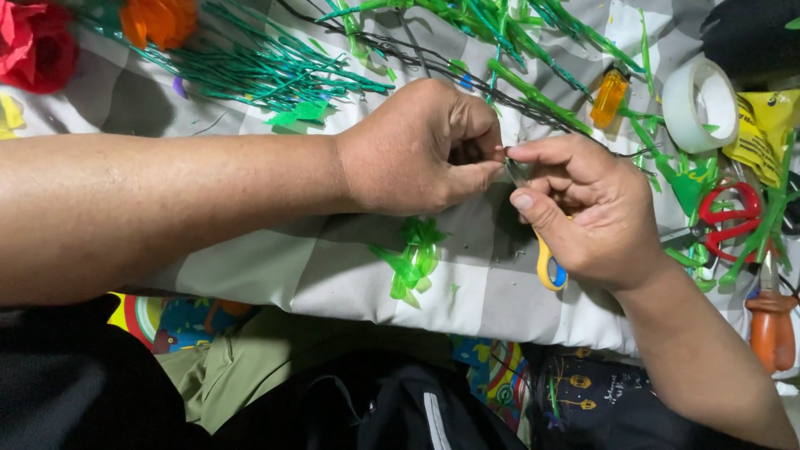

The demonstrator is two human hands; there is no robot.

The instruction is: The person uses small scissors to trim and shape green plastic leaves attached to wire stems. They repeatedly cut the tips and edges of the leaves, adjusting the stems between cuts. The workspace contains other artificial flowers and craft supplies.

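My left hand (421,146) is closed in a fist around a thin dark wire stem (467,77) that runs up and left across the cloth. My right hand (587,212) holds small scissors with a yellow and blue handle (550,268), its fingertips pinching at the same spot where the two hands meet. Their blades are hidden between the fingers. Below the hands lies a small pile of green plastic offcuts (412,258).
A grey checked cloth (333,267) covers the work surface. Green-wrapped stems (250,67), a red flower (33,46) and an orange one (158,18) lie at the top left. At the right sit a tape roll (696,104), red-handled scissors (729,218), an orange lighter (610,97) and an orange-handled tool (771,329).
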